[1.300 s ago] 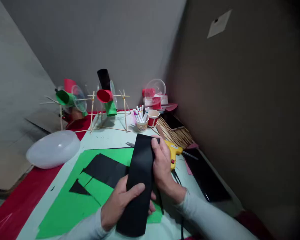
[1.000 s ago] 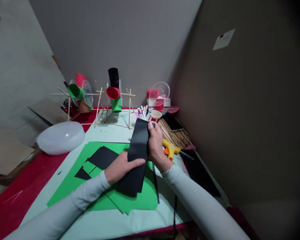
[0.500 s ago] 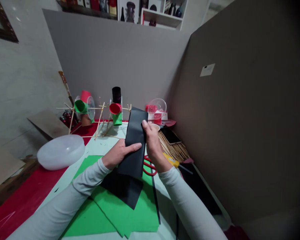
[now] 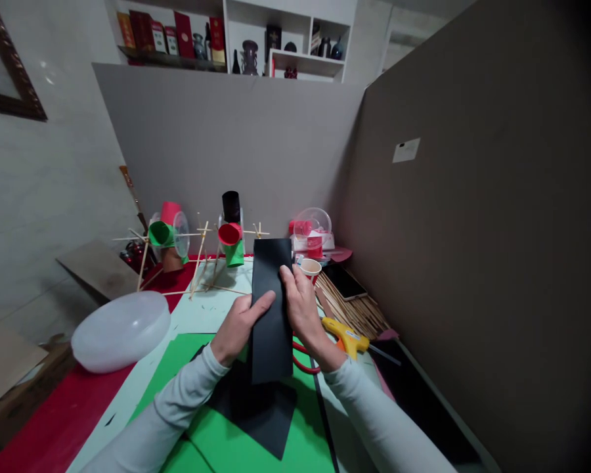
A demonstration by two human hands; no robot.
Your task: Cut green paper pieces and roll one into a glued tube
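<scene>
Above the green paper sheet, both hands hold a long black paper strip upright, clear of the table; the left hand grips its left edge, thumb laid across the front face and the other fingers hidden behind; the right hand clasps the right edge higher up, fingers curled over the front of the strip, thumb out of sight behind it. Under the strip, a larger black paper piece lies flat on the green sheet, one corner pointing toward the near edge; a thin dark sliver lies along the green sheet's right border. Just right of the green sheet, red scissor handles peek out below the right wrist; farther right lies a yellow glue gun, and beyond it a bundle of wooden sticks with a phone resting on them. Behind the green sheet stand two stick frames carrying coloured paper cups, one red, green and black, the other red and green; a small paper cup stands just behind the right hand. Left of the green sheet sits a white domed lid, partly on the red table covering.
</scene>
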